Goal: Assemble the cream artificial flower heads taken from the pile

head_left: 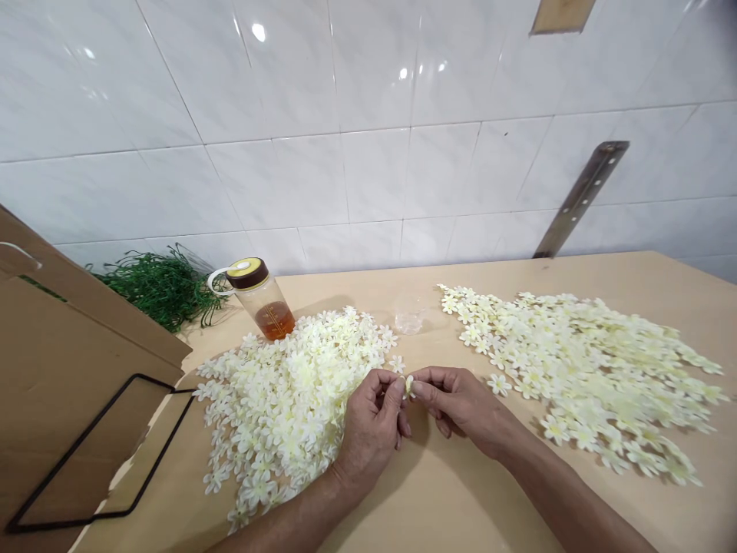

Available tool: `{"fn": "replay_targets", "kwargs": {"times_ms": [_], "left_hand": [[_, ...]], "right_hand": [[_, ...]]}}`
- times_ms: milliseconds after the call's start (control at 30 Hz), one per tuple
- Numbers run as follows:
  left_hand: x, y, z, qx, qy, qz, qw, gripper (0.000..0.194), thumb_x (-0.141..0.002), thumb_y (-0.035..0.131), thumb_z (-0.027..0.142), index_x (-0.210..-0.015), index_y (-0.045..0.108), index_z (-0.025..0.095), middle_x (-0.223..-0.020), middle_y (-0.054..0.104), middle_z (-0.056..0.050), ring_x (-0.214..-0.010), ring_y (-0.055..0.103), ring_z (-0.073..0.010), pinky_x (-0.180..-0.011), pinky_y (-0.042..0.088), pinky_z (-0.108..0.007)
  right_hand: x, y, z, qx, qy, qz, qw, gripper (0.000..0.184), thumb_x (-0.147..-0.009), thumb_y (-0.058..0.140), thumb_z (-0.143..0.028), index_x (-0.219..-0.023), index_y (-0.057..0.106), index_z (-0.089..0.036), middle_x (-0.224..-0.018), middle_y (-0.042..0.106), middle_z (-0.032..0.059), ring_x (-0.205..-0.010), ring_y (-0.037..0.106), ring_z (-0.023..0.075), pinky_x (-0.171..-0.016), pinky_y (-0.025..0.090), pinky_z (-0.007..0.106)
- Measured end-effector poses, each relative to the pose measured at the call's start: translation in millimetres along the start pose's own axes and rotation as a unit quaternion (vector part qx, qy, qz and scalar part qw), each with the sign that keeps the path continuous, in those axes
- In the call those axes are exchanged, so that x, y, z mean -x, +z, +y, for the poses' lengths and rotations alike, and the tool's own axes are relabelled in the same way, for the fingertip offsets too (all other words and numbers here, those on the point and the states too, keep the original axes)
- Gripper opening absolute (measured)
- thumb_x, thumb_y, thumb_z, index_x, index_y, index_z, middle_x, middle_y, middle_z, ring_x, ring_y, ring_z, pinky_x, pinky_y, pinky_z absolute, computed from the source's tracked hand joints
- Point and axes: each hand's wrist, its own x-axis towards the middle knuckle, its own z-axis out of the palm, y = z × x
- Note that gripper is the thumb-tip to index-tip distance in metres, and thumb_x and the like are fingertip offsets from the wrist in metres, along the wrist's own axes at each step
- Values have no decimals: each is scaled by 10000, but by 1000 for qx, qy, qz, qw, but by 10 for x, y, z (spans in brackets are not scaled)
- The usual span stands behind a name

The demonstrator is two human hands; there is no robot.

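Between my two hands, over the middle of the table, is one small pale-yellow artificial flower (408, 386). My left hand (377, 418) pinches it from the left with thumb and forefinger. From the other side my right hand (454, 395) grips its edge with thumb and fingertips. The fingers cover part of the flower. A heaped pile of white-yellow artificial flowers (299, 384) lies beside and behind my left hand. To the right of my right hand, a second group of such flowers (593, 361) is spread flatter across the table.
A bottle (268, 303) with amber liquid stands behind the left pile. Green artificial stems (164, 284) lie at the back left. A cardboard box (69, 384) and a black wire frame (141, 488) occupy the left side. Clear plastic (408, 321) lies mid-table. A metal bracket (581, 200) leans on the tiled wall.
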Motion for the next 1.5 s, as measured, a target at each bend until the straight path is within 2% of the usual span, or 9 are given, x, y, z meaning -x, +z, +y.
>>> {"fn": "replay_targets", "kwargs": {"times_ms": [233,467,667,933,1200,1367,1500], "left_hand": [[-10,3,9,-1,-5,-1,1000,292,-893,546,465,-872,521,175,-454,506,71,-302,397,-56,-311,310,-149],[-2,0,24,-5,-4,-4,1000,287,-900,537,464,-873,534,178,-460,502,70,-321,403,-59,-326,313,-146],[5,-1,44,-7,-33,-24,999,347,-921,468,508,-868,544,173,-461,512,55,-346,431,-70,-335,322,-144],[-2,0,55,-2,-27,-33,999,353,-923,464,508,-873,548,168,-476,530,44,-361,459,-76,-353,347,-153],[17,-7,53,17,-20,-5,1000,339,-900,519,496,-807,515,170,-481,532,47,-362,447,-69,-356,344,-155],[8,5,93,15,-22,5,1000,363,-877,537,524,-786,503,173,-472,516,51,-371,462,-80,-348,342,-158],[1,8,41,7,-16,-3,1000,363,-894,513,521,-775,499,177,-450,497,58,-349,428,-72,-345,322,-155]], "right_hand": [[4,50,51,-57,4,-5,998,392,-785,675,-532,-688,577,-165,-528,457,-59,-422,394,60,-397,322,184],[-3,33,29,-1,2,21,1000,343,-788,674,-489,-739,679,-150,-547,515,-37,-428,397,58,-406,305,188],[3,17,54,20,-4,29,999,391,-785,664,-529,-661,580,-168,-510,453,-61,-406,380,58,-403,285,192],[11,56,54,24,9,41,999,422,-766,673,-561,-650,553,-174,-463,509,-51,-376,430,70,-387,287,191],[15,-57,20,14,27,16,999,466,-787,626,-606,-670,572,-158,-527,538,-34,-398,482,72,-384,249,185],[13,-136,-42,-30,23,47,998,495,-797,600,-632,-668,565,-155,-558,536,-25,-428,489,71,-394,248,187],[-8,-183,-12,-42,18,83,996,480,-789,613,-624,-686,596,-156,-548,517,-30,-425,469,71,-392,282,192]]}}
